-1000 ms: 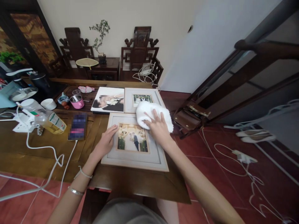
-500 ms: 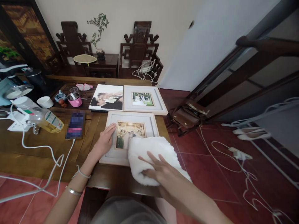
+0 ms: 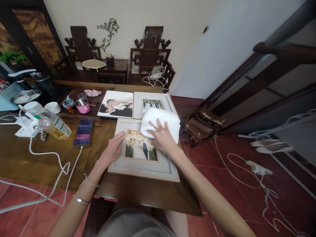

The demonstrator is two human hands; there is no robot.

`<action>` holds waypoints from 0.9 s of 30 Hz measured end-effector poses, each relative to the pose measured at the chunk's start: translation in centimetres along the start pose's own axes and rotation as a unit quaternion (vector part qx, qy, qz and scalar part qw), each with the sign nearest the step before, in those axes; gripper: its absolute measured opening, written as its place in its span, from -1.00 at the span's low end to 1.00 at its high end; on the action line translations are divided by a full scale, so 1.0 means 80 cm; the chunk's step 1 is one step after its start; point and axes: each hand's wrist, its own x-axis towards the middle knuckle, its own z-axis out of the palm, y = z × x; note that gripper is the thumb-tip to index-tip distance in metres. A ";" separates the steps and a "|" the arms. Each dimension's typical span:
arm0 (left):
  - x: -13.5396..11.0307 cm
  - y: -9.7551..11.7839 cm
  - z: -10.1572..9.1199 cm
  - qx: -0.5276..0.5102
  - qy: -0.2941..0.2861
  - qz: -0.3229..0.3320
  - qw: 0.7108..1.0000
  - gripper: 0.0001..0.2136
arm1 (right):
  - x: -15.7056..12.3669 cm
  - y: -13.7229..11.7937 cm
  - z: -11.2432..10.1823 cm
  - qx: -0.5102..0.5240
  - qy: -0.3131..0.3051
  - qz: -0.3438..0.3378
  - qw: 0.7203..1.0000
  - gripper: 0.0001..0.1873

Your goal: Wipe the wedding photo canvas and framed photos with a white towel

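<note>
Towel point(image 3: 160, 121) is back at the far-right corner of the near photo frame point(image 3: 145, 166), vs its near edge 0.5 s ago; I read that as one stroke across the pic. R hand point(image 3: 161, 140) lies on it, fingers spread flat, no grip. L hand point(image 3: 112, 149) is open and flat on the frame's left border, prob. unmoved.

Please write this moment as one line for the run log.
left hand: flat on near photo frame | right hand: pressing white towel on its far right corner
</note>
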 end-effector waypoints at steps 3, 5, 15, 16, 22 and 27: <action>0.000 -0.001 0.003 0.000 0.012 0.000 1.000 -0.47 | -0.042 -0.023 -0.011 0.016 -0.053 -0.025 0.998 -0.32; -0.001 0.000 0.004 0.004 0.015 0.002 1.000 -0.47 | -0.080 -0.040 -0.024 0.046 -0.107 -0.045 0.992 -0.30; -0.002 0.002 0.003 0.005 0.005 -0.003 1.000 -0.49 | -0.137 -0.068 -0.039 0.167 -0.135 -0.086 0.973 -0.20; -0.002 0.002 0.002 0.004 0.002 -0.003 1.000 -0.49 | -0.123 -0.063 -0.031 0.151 -0.113 -0.076 0.979 -0.22; -0.001 0.000 -0.002 0.003 -0.009 0.001 1.000 -0.46 | -0.019 -0.007 0.000 0.028 0.032 -0.015 0.999 -0.31; -0.001 0.002 0.001 0.003 0.009 -0.003 1.000 -0.48 | 0.003 -0.005 0.002 -0.009 0.012 -0.004 1.000 -0.38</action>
